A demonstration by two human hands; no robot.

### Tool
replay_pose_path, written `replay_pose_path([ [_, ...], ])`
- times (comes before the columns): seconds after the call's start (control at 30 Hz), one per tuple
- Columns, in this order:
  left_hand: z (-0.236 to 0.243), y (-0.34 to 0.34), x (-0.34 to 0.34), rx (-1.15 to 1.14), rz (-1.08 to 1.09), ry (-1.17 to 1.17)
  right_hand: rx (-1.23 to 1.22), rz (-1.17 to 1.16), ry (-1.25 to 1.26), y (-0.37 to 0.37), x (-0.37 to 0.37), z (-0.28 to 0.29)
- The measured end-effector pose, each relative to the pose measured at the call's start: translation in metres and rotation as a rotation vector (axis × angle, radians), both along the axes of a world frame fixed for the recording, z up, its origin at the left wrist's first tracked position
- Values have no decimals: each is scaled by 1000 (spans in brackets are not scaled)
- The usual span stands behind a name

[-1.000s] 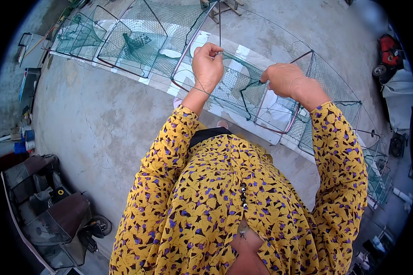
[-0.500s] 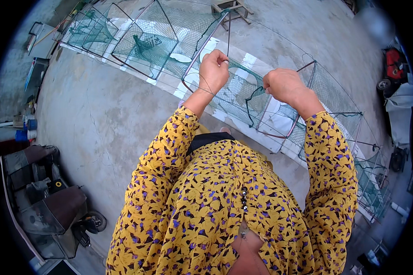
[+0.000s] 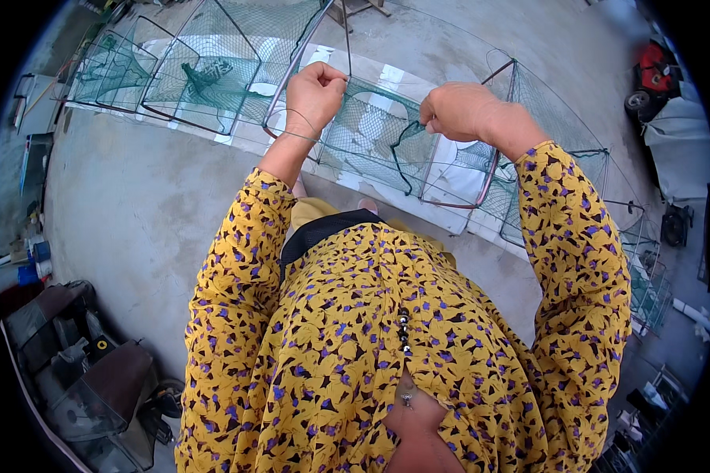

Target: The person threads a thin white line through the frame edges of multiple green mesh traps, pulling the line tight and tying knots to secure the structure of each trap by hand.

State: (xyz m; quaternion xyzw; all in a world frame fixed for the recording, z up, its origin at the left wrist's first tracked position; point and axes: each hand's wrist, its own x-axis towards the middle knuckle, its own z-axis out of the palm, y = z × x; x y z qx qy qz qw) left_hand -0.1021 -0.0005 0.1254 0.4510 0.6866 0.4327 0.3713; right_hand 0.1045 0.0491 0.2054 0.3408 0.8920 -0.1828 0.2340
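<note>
— Your left hand (image 3: 314, 96) has lifted since a second ago, fist closed on thin twine by the green net trap (image 3: 371, 134).
— And your right hand (image 3: 459, 110)?
— Closed on the netting's top edge, pulled taut between them.

Both hands (image 3: 314, 94) (image 3: 455, 110) raised, fisted.

Left fingertips (image 3: 327, 75): I see them curled inward, hidden.
Net trap (image 3: 371, 134): its far ends run past the rim.
Thread: too thin to follow.
</note>
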Motion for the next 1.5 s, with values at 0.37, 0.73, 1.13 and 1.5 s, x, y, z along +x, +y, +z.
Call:
replay_pose_path([
  [0.37,1,-1,4,94,34,128,54,123,-240,-19,-9,9],
  [0.73,0,-16,16,187,121,160,189,72,-64,-53,-4,5],
  [1.13,8,-15,16,148,127,269,228,-15,30,-30,8,-8],
  [1.5,12,-16,17,138,134,227,290,-39,131,-29,11,-11],
])
